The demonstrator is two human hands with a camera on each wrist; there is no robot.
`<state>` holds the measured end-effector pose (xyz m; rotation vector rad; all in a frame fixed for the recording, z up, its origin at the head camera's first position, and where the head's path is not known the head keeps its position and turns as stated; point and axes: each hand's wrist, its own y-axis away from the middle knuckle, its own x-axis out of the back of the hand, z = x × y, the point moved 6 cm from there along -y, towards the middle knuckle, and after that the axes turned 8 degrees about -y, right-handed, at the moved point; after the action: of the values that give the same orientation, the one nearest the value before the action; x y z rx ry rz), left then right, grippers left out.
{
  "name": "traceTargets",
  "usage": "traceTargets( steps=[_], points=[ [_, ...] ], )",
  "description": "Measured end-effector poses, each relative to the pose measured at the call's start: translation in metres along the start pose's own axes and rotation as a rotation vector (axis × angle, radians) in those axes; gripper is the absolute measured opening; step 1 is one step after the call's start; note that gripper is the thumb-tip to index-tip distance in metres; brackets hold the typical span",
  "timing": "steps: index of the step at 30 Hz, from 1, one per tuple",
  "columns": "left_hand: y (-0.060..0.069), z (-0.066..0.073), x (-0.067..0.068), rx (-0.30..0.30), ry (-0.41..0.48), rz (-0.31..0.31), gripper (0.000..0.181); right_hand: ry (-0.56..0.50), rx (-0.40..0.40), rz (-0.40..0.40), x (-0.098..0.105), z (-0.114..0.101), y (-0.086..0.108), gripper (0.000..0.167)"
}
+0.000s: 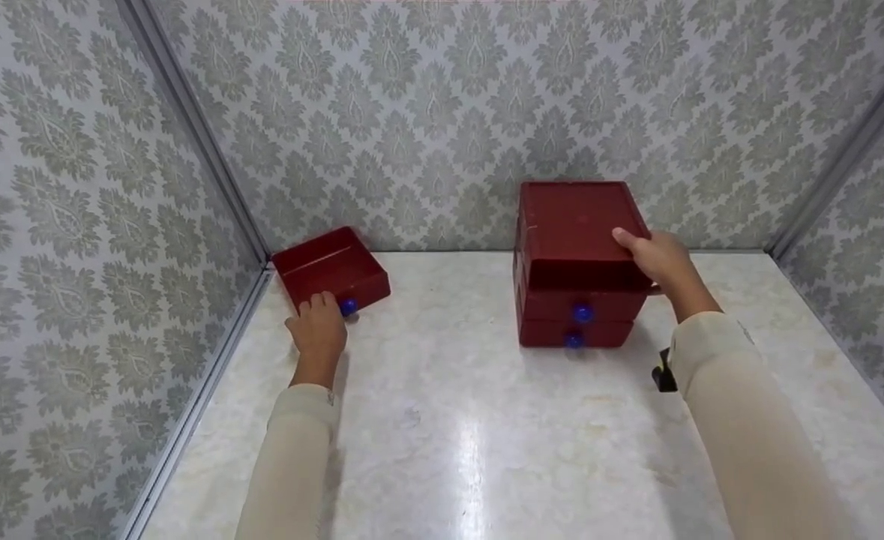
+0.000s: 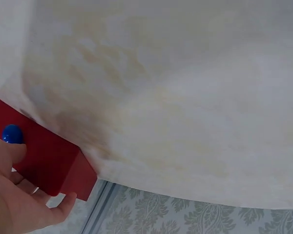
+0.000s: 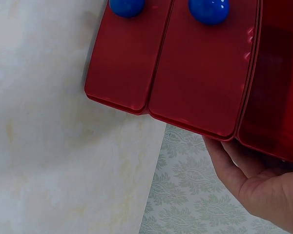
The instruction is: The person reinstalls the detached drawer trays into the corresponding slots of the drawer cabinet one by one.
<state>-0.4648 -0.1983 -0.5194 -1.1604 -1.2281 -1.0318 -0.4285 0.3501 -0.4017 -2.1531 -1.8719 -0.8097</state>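
A red drawer (image 1: 329, 266) with a blue knob (image 1: 348, 307) lies apart on the table at the far left, its hollow side up. My left hand (image 1: 317, 324) holds its front wall. The thumb is on the outer face beside the knob in the left wrist view, and the fingers reach over the rim. Right of centre stands a red drawer cabinet (image 1: 582, 221). Its top slot is hollow, above two closed drawers with blue knobs. My right hand (image 1: 665, 262) grips the cabinet's right side, thumb on top and fingers along the side wall (image 3: 234, 165).
Beside the right sleeve lies a small black object (image 1: 664, 373) with a bit of yellow, partly covered by the sleeve. Patterned walls (image 1: 442, 112) enclose the pale marbled table (image 1: 442, 420) at the back and both sides. The loose drawer sits close to the back left corner.
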Motion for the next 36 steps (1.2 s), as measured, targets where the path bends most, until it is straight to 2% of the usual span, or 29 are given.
traceTargets(
  steps=[6,17,22,29,36],
  points=[
    [0.000,-0.001,0.002,-0.008,0.025,0.036,0.033,-0.011,0.009,0.002,0.001,-0.001,0.002,0.102],
    [0.002,-0.003,0.004,-0.008,0.086,0.044,0.025,-0.002,0.003,0.013,0.001,0.000,0.000,0.103],
    [0.003,0.001,0.008,-0.029,0.078,0.062,0.025,0.010,0.005,0.014,0.003,-0.001,0.002,0.104],
    [0.010,0.022,0.013,-0.107,0.029,0.060,0.024,0.023,0.008,0.012,0.003,-0.001,0.001,0.104],
    [0.025,0.051,0.018,-0.240,-0.005,0.128,0.017,0.024,0.000,0.001,0.000,-0.002,0.002,0.106]
  ],
)
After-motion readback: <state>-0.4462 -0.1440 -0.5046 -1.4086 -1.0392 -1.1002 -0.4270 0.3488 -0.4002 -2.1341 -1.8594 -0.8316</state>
